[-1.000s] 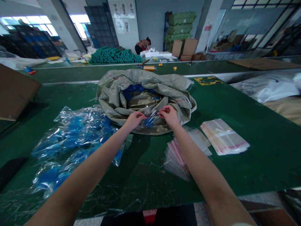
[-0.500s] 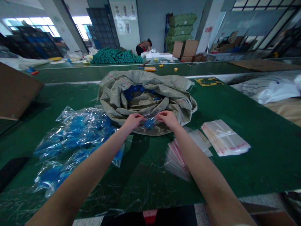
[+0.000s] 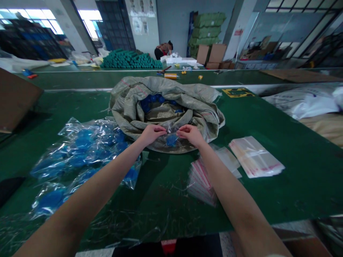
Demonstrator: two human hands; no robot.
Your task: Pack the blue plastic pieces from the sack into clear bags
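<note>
The person's forearms converge toward twelve o'clock, fingers turned inward; the left hand [image 3: 153, 134] and right hand [image 3: 190, 134], slightly apart, pinch a clear plastic bag [image 3: 172, 140] with blue contents between them, over the six-o'clock side of a woven sack [image 3: 206, 116].

A green worktable [image 3: 166, 210] with a pale far edge carries a rumpled, greyish woven sack [image 3: 128, 107], its mouth rolled open. Just to the sack's left is a heap of clear plastic bags [image 3: 83, 151] with blue pieces inside. To its right and nearer the front, clear sleeves [image 3: 199, 178] with pink strips are fanned out, beside a banded sleeve stack [image 3: 255, 157]. A flat yellow-and-black sheet [image 3: 238, 92] lies by the far edge; wispy plastic strands [image 3: 139, 228] cover part of the near edge.
</note>
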